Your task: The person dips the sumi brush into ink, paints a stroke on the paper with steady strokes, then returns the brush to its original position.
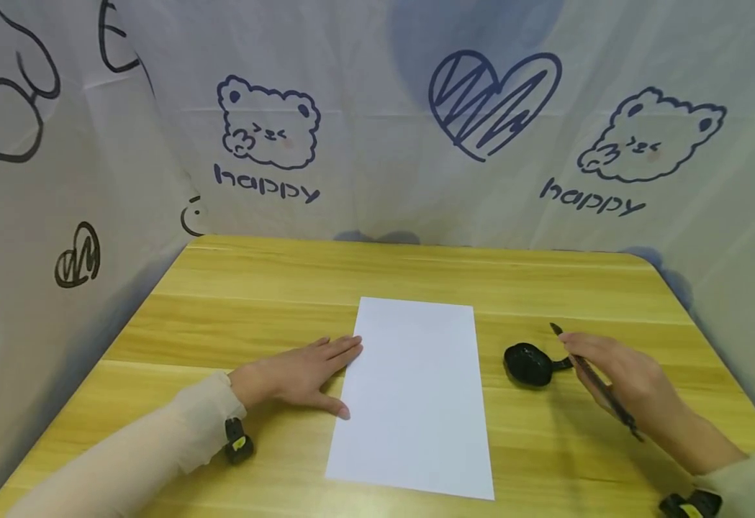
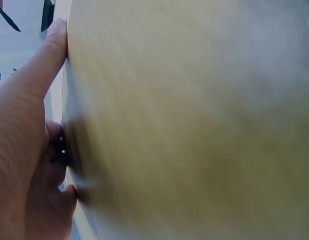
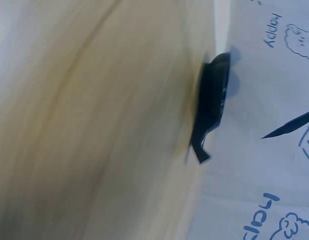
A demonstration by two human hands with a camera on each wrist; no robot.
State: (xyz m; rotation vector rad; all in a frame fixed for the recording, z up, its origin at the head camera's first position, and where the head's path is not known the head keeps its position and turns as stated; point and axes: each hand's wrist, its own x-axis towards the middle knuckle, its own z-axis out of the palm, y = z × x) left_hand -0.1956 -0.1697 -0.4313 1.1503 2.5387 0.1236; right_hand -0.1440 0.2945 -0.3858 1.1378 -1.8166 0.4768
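Note:
A blank white sheet of paper (image 1: 416, 396) lies on the table's middle. My left hand (image 1: 302, 374) rests flat at its left edge, fingers spread and straight, fingertips and thumb on the paper. In my right hand (image 1: 639, 388) I hold a dark writing brush (image 1: 604, 392), pinched between thumb and fingers, its black pointed tip up and to the left, above the table. Just left of that hand sits a small black spoon-shaped dish (image 1: 528, 365) with a short handle. Its wet-looking inside shines. The right wrist view shows the dish (image 3: 213, 95) side-on and the brush tip (image 3: 289, 126) apart from it.
The wooden table (image 1: 273, 273) has rounded far corners. A white cloth (image 1: 377, 180) with drawn bears, hearts and words hangs behind it and along the sides. Each wrist wears a small black camera, such as the left wrist camera (image 1: 239, 442).

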